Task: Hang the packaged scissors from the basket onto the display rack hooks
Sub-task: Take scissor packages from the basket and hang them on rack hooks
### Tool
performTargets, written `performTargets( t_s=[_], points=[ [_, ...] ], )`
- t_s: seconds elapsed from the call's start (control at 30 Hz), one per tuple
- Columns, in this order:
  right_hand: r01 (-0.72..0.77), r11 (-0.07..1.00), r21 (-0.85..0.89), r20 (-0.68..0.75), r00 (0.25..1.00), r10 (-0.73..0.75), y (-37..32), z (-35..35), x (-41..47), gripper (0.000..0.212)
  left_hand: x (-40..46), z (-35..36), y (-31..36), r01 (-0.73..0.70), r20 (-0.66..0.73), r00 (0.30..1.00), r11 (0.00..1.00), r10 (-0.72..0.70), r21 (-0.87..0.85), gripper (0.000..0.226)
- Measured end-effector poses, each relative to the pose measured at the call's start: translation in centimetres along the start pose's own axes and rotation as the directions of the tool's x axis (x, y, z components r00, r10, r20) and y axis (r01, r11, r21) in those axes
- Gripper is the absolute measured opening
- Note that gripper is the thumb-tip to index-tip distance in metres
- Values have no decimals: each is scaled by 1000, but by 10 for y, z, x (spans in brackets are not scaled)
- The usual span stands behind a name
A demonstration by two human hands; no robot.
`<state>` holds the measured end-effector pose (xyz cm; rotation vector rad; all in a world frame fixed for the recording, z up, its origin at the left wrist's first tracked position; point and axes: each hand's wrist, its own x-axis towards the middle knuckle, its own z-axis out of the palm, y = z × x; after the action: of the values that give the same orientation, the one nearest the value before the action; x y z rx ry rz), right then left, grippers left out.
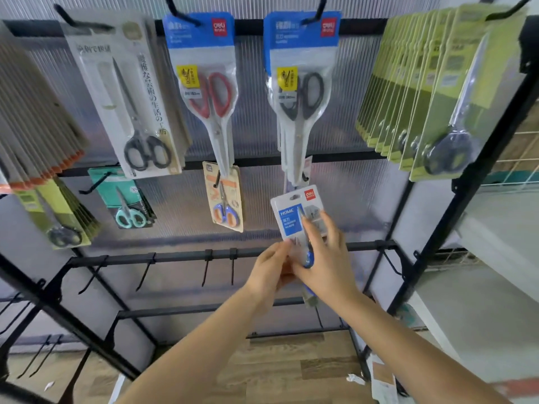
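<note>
Both hands are working one pack (pixel 294 217) right now, holding it up just under the black-handled scissors (pixel 302 94) hanging on the rack (pixel 455 205). The left hand (pixel 269 269) is pinching its bottom corner, and the right hand (pixel 323 258) is gripping the lower part with a finger stretching up the front. It's a clear plastic blister on a white card with a blue label (blue handle peeking out between the hands). The pack's hang hole is sitting below the hook (pixel 304 177), apparently not on it. Red-handled scissors (pixel 214 94) are hanging to the left.
</note>
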<state>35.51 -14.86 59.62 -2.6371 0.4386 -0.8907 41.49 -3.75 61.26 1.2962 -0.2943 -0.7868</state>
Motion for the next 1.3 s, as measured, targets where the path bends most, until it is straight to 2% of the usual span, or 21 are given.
performTargets(
  t_s=[0.07,0.13,0.23,0.3,0.4,0.47,0.57,0.63,0.87,1.03,1.3],
  points=[
    [18,999,26,26,999,-19,4,-1,-5,83,1,4,1,-15,-15,1000,1000,15,7,19],
    [-8,990,140,65,998,-1,9,-9,-6,80,3,6,1,-39,-37,999,998,41,52,20],
    [-143,923,358,85,989,120,16,-29,7,69,5,7,-2,-51,-71,996,993,58,105,20],
    [-240,867,437,107,971,215,20,-43,27,66,6,10,-4,-55,-83,994,986,68,156,20],
    [-308,871,383,189,949,253,24,-57,59,59,5,16,-3,-61,-86,993,977,80,203,19],
    [-316,894,317,219,942,256,26,-63,73,44,5,19,0,-78,-76,992,971,97,227,18],
    [-314,876,366,216,944,248,27,-68,89,18,8,22,8,-97,-86,989,971,118,218,17],
    [-306,863,402,211,948,237,26,-70,98,11,11,22,15,-94,-109,987,975,118,200,17],
    [-254,896,364,168,964,206,19,-68,120,17,28,21,29,-115,-150,977,968,150,223,15],
    [-294,885,360,161,954,252,25,-59,124,21,38,20,25,-97,-176,974,964,143,249,13],
    [-296,871,392,118,955,271,30,-42,137,22,70,16,24,-1,-343,932,946,119,325,10]
  ],
)
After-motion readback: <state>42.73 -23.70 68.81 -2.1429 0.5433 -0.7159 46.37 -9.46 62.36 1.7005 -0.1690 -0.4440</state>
